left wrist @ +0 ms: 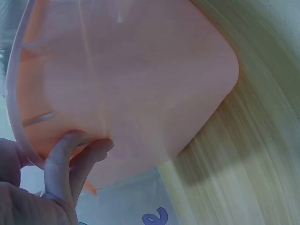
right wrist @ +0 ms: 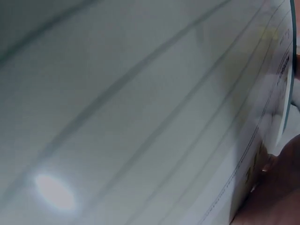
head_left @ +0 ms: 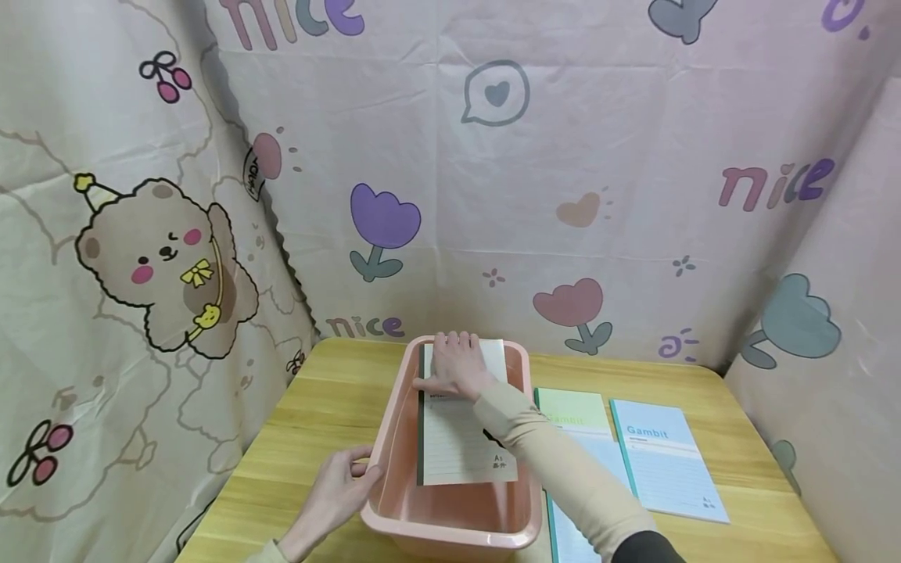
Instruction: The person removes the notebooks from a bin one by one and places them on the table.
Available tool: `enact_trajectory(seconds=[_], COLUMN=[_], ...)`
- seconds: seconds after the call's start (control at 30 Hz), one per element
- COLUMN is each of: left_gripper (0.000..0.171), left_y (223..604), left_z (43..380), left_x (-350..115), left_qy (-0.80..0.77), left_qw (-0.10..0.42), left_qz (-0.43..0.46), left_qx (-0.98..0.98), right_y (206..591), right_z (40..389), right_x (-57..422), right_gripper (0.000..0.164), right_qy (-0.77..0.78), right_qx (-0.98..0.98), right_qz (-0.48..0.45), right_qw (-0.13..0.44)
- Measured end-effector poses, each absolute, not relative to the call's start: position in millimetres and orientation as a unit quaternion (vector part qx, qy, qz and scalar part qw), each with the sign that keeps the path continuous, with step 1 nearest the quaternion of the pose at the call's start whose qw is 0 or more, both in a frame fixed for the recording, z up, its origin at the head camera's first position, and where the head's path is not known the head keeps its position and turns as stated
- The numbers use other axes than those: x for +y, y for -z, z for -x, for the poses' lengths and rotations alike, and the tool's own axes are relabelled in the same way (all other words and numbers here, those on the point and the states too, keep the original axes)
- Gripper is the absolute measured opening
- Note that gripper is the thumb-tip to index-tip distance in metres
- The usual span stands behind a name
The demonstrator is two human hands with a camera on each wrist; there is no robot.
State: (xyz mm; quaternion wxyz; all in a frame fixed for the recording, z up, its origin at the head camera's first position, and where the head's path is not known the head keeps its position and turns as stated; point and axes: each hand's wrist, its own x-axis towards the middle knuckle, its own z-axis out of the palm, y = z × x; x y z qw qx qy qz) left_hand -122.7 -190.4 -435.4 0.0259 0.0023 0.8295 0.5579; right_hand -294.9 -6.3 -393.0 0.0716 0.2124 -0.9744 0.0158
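A pink plastic bin (head_left: pixel 450 537) stands on the table. My left hand (head_left: pixel 342 486) grips its left rim; in the left wrist view, that hand's fingers (left wrist: pixel 58 164) lie against the outer wall. Inside the bin's opening is a pale notebook (head_left: pixel 461 446) with a dark spine along its left side. My right hand (head_left: pixel 461 367) holds this notebook near its top, thumb across the spine side and fingers over the upper edge. In the right wrist view, the lined cover (right wrist: pixel 140 103) fills most of the picture, and part of the hand (right wrist: pixel 276 187) shows at lower right.
Right of the bin lie a green notebook (head_left: pixel 573 407), a blue notebook (head_left: pixel 669 457) marked Gambit, and another blue one (head_left: pixel 573 539), partly hidden by my right sleeve. A patterned curtain (head_left: pixel 450 195) hangs behind the wooden table (head_left: pixel 303 422).
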Motion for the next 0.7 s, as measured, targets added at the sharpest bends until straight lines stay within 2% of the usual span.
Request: enact_trajectory(seconds=[0.43, 0.7], left_gripper=[0.045, 0.045], left_y=[436.2, 435.5], left_z=[122.4, 122.3], left_x=[-190.8, -188.0], left_qy=[-0.549, -0.543], left_qw=[0.017, 0.011], left_qz=[0.009, 0.018], left_qx=[0.836, 0.840], right_y=[319.9, 300.8], right_z=[281.9, 270.6], right_x=[12.3, 59.6], right_gripper=[0.063, 0.063], right_qy=[-0.048, -0.058], right_qx=[-0.966, -0.963], right_qz=[-0.244, -0.247], right_qw=[0.072, 0.091])
